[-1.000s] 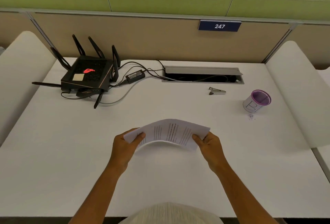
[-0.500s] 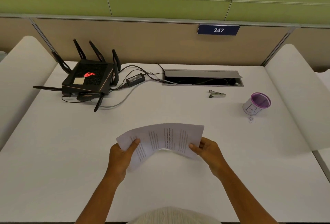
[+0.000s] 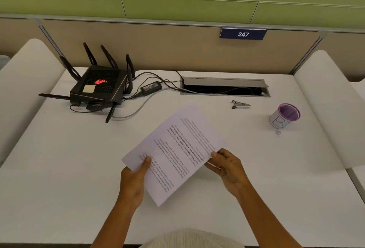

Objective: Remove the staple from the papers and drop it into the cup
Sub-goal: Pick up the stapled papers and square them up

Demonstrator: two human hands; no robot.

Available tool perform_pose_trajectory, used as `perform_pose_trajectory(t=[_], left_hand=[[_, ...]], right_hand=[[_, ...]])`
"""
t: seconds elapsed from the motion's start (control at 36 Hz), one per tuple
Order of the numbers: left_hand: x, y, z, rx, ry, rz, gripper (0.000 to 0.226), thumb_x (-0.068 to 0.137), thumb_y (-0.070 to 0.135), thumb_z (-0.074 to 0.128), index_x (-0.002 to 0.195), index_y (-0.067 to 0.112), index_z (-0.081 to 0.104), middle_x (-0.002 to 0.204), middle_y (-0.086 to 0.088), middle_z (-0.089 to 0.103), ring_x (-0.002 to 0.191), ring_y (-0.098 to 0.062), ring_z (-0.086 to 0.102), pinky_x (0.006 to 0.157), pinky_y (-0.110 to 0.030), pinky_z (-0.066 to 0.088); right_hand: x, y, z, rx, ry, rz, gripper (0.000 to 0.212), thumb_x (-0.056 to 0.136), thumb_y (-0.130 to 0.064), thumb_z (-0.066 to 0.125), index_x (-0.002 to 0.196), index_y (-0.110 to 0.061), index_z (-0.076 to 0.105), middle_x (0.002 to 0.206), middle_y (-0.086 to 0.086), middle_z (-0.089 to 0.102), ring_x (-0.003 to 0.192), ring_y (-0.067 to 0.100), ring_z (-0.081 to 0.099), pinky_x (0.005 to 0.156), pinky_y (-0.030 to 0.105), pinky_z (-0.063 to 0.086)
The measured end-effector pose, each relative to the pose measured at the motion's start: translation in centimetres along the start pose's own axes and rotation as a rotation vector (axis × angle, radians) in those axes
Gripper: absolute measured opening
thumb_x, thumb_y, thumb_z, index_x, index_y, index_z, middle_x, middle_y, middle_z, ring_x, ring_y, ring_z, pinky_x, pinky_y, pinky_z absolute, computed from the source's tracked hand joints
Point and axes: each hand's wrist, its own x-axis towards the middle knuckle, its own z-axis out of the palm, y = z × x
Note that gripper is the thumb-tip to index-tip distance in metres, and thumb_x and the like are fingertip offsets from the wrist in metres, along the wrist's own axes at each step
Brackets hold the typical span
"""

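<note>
I hold the printed papers (image 3: 175, 149) over the middle of the white desk, turned at a slant with the text facing up. My left hand (image 3: 134, 182) pinches their near left edge, thumb on top. My right hand (image 3: 229, 166) grips the right edge. The staple itself is too small to make out. A white cup (image 3: 284, 117) with a purple rim and a letter drawn on its side stands at the right of the desk, apart from both hands. A metal staple remover (image 3: 241, 104) lies behind the papers, left of the cup.
A black router (image 3: 98, 87) with antennas, its power adapter (image 3: 151, 88) and cables sit at the back left. An open cable hatch (image 3: 225, 87) is set into the desk at the back. Small specks (image 3: 278, 133) lie before the cup. White side dividers flank the desk.
The papers were bowed and level between both hands; they have flattened and rotated to a slant, far corner now pointing toward the hatch. Both hands kept their grip.
</note>
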Motion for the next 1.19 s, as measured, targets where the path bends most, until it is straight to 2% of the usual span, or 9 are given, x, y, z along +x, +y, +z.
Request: perform_pose_trajectory(t=[0.19,0.28,0.42,0.5,0.61,0.69,0.86,0.94,1.19], left_hand=[[-1.9,-2.5,2.4,-0.049,-0.025,-0.080,0.041,0.078,0.029,0.087,0.119,0.026,0.077,0.116,0.002,0.085,0.100,-0.014,0.082,0.073,-0.028,0.067],[-2.4,-3.5,2.5,-0.003,-0.046,-0.058,0.053,0.077,0.031,0.088,0.128,0.026,0.074,0.121,0.003,0.083,0.112,-0.019,0.080,0.079,-0.027,0.067],[-2.0,-3.0,1.1,0.086,-0.107,0.016,0.044,0.086,0.039,0.076,0.130,0.035,0.075,0.124,0.006,0.082,0.114,-0.018,0.077,0.080,-0.028,0.066],[-1.4,-1.7,0.8,0.182,-0.190,0.067,0.040,0.091,0.043,0.072,0.131,0.042,0.075,0.131,0.009,0.079,0.122,-0.015,0.074,0.096,-0.033,0.062],[-0.4,0.5,2.3,0.262,-0.266,0.103,0.035,0.085,0.039,0.082,0.118,0.052,0.077,0.119,0.006,0.083,0.111,-0.018,0.080,0.081,-0.029,0.067],[0.1,2.4,4.4,0.292,-0.324,0.168,0.032,0.089,0.031,0.085,0.114,0.048,0.079,0.121,0.009,0.083,0.110,-0.015,0.080,0.084,-0.022,0.065],[0.3,5.7,7.6,0.266,-0.296,0.313,0.027,0.082,0.039,0.089,0.107,0.047,0.082,0.112,0.011,0.084,0.103,-0.013,0.081,0.083,-0.025,0.066],[0.2,5.8,7.8,0.280,-0.292,0.370,0.024,0.086,0.036,0.088,0.106,0.047,0.083,0.110,0.014,0.084,0.102,-0.011,0.080,0.083,-0.021,0.065],[0.1,2.0,6.7,0.347,-0.228,0.234,0.024,0.088,0.021,0.089,0.093,0.043,0.082,0.097,0.021,0.084,0.095,-0.002,0.079,0.074,-0.012,0.061]], right_hand=[[-1.2,1.5,4.7,-0.012,0.071,-0.002,0.043,0.086,-0.022,0.084,0.128,-0.024,0.074,0.125,0.006,0.078,0.115,0.028,0.075,0.089,0.044,0.064],[-1.3,1.2,5.2,-0.082,0.153,-0.028,0.040,0.088,-0.014,0.083,0.124,-0.030,0.073,0.119,-0.003,0.080,0.108,0.019,0.078,0.089,0.042,0.065],[-1.1,-1.1,4.4,-0.221,0.202,-0.034,0.028,0.088,-0.012,0.083,0.113,-0.025,0.076,0.107,-0.005,0.083,0.096,0.015,0.080,0.074,0.030,0.066],[-0.8,-2.7,3.9,-0.287,0.177,-0.055,0.027,0.087,-0.013,0.084,0.112,-0.022,0.077,0.104,-0.004,0.083,0.092,0.016,0.081,0.068,0.027,0.065],[-0.8,-4.0,4.1,-0.356,0.110,-0.084,0.026,0.086,-0.018,0.086,0.111,-0.022,0.078,0.105,-0.002,0.083,0.091,0.020,0.081,0.069,0.030,0.066],[-0.8,-4.7,4.7,-0.386,0.074,-0.139,0.025,0.087,-0.019,0.085,0.110,-0.024,0.079,0.105,-0.003,0.083,0.093,0.021,0.081,0.072,0.031,0.066],[-1.7,-5.9,5.9,-0.385,0.079,-0.350,0.023,0.088,-0.023,0.085,0.100,-0.043,0.081,0.102,-0.015,0.081,0.095,0.005,0.077,0.073,0.015,0.061],[-1.9,-5.7,5.9,-0.397,0.108,-0.412,0.023,0.089,-0.027,0.082,0.098,-0.047,0.079,0.099,-0.018,0.080,0.094,0.004,0.075,0.070,0.014,0.060],[-1.5,-1.8,5.0,-0.429,0.151,-0.287,0.022,0.092,-0.021,0.081,0.099,-0.042,0.081,0.101,-0.012,0.082,0.094,0.008,0.077,0.076,0.025,0.065]])
